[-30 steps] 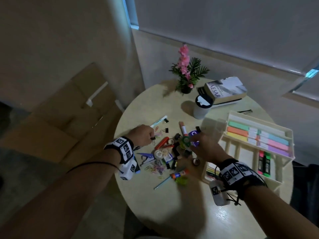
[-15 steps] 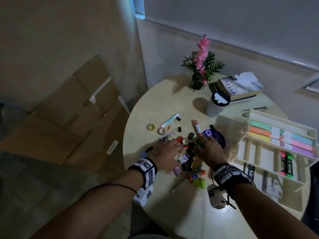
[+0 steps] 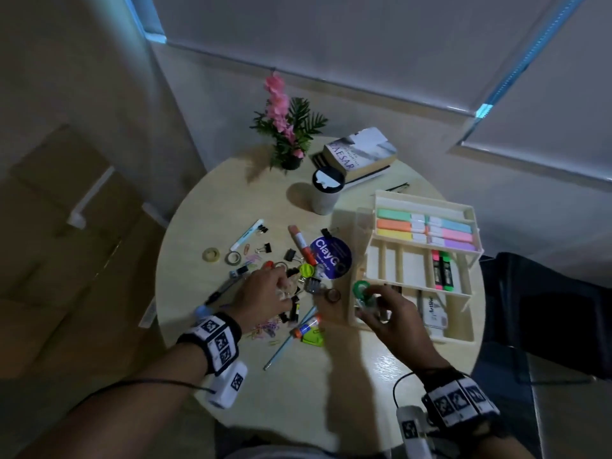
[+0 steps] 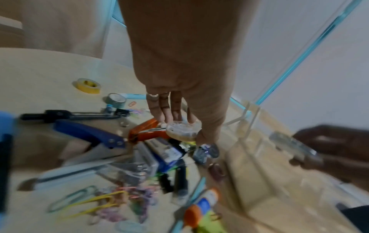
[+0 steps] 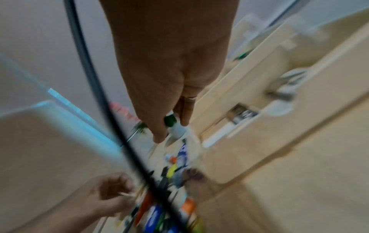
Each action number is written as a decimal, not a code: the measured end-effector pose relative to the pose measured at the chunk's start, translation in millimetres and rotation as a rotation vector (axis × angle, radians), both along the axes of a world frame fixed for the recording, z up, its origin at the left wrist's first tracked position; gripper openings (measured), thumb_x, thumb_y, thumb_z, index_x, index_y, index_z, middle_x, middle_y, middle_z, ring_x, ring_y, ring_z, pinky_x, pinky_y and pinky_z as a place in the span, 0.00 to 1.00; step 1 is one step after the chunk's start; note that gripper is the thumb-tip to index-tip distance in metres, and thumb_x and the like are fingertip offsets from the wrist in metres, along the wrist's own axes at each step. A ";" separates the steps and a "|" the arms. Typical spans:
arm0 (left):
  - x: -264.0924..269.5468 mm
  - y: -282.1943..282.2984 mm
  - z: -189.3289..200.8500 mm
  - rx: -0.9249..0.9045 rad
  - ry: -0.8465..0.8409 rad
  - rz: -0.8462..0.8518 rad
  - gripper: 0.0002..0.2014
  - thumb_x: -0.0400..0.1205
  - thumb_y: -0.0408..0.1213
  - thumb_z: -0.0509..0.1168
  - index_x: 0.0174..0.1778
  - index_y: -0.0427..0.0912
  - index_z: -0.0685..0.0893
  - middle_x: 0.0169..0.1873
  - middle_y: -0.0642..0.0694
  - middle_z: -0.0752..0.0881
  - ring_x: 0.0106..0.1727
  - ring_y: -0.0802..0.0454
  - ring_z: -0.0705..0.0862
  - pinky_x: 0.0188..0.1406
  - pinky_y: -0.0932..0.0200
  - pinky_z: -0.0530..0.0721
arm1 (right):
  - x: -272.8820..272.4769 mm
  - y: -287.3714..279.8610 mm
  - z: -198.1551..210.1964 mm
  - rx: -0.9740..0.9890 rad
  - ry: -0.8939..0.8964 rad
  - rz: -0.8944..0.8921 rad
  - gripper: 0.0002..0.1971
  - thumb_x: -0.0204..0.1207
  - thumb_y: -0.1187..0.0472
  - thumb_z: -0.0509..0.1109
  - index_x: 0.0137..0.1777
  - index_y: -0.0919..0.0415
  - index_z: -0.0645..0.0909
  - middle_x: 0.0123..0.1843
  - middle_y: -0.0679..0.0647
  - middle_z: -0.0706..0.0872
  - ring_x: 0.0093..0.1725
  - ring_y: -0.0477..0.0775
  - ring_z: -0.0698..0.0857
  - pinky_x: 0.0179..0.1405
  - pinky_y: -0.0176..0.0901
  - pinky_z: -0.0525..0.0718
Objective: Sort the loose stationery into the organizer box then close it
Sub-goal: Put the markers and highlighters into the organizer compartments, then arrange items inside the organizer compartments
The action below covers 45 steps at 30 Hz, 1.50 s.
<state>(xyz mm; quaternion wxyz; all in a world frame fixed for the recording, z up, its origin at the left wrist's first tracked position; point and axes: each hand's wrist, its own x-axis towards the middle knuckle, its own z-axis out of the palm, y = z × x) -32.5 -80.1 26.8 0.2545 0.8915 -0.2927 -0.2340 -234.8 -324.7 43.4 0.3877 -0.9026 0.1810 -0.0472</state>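
While gripping a green tape dispenser over the box at right of frame, right hand risked fumbling it. Left hand pinched a clear round case above the pile at centre; could have slipped onto clutter.

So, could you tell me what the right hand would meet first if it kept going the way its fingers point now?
Most likely the organizer box: the right hand, holding a green tape dispenser, points at its near left corner, over the lower compartments. Depth is unclear, so it may pass above the rim.
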 end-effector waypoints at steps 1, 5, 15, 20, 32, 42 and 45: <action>-7.9 -8.9 3.2 -0.052 0.002 0.016 0.16 0.68 0.42 0.82 0.42 0.53 0.81 0.43 0.57 0.84 0.43 0.54 0.84 0.43 0.55 0.82 | -15.7 -10.8 -0.6 0.017 0.008 -0.061 0.18 0.74 0.55 0.85 0.60 0.49 0.84 0.51 0.38 0.89 0.48 0.36 0.88 0.44 0.29 0.83; -55.8 -62.5 21.9 -0.204 0.079 -0.021 0.15 0.70 0.42 0.84 0.43 0.53 0.83 0.43 0.61 0.85 0.41 0.67 0.82 0.39 0.71 0.78 | -54.5 -56.7 -13.9 0.030 0.068 -0.294 0.14 0.74 0.59 0.85 0.55 0.55 0.86 0.50 0.48 0.90 0.44 0.37 0.88 0.39 0.18 0.78; -155.1 -219.9 9.0 -0.159 0.240 -0.100 0.15 0.76 0.47 0.80 0.46 0.47 0.82 0.42 0.52 0.85 0.42 0.54 0.83 0.36 0.60 0.78 | -69.2 -132.8 -48.3 -0.519 0.356 -0.237 0.16 0.62 0.52 0.85 0.49 0.55 0.89 0.43 0.58 0.90 0.42 0.66 0.85 0.41 0.53 0.80; -178.6 -272.7 -4.9 -0.024 0.206 -0.034 0.10 0.77 0.42 0.77 0.44 0.45 0.82 0.43 0.47 0.87 0.44 0.46 0.85 0.42 0.52 0.84 | -69.0 -143.1 -53.6 -0.652 0.451 -0.125 0.11 0.62 0.57 0.81 0.45 0.56 0.90 0.39 0.59 0.90 0.44 0.66 0.85 0.43 0.53 0.77; -192.5 -297.0 -17.8 0.060 0.138 0.024 0.07 0.86 0.33 0.67 0.52 0.39 0.90 0.51 0.39 0.92 0.54 0.39 0.91 0.50 0.46 0.90 | -76.2 -147.4 -46.7 -0.524 0.439 -0.020 0.07 0.77 0.55 0.74 0.52 0.54 0.85 0.48 0.60 0.86 0.36 0.68 0.89 0.33 0.50 0.77; -146.3 -229.9 11.5 -0.084 0.388 -0.127 0.12 0.83 0.23 0.67 0.60 0.37 0.87 0.53 0.39 0.91 0.55 0.41 0.89 0.54 0.44 0.89 | -51.5 -84.3 5.5 -0.426 0.094 -0.002 0.09 0.72 0.68 0.78 0.50 0.56 0.87 0.44 0.54 0.89 0.39 0.61 0.87 0.34 0.52 0.84; -109.3 -164.6 22.2 -0.112 0.366 -0.161 0.10 0.81 0.23 0.67 0.56 0.36 0.85 0.47 0.43 0.88 0.52 0.42 0.88 0.49 0.46 0.87 | -19.1 -37.1 4.6 -0.285 0.016 0.146 0.10 0.78 0.64 0.75 0.56 0.53 0.82 0.49 0.51 0.85 0.42 0.56 0.84 0.35 0.55 0.83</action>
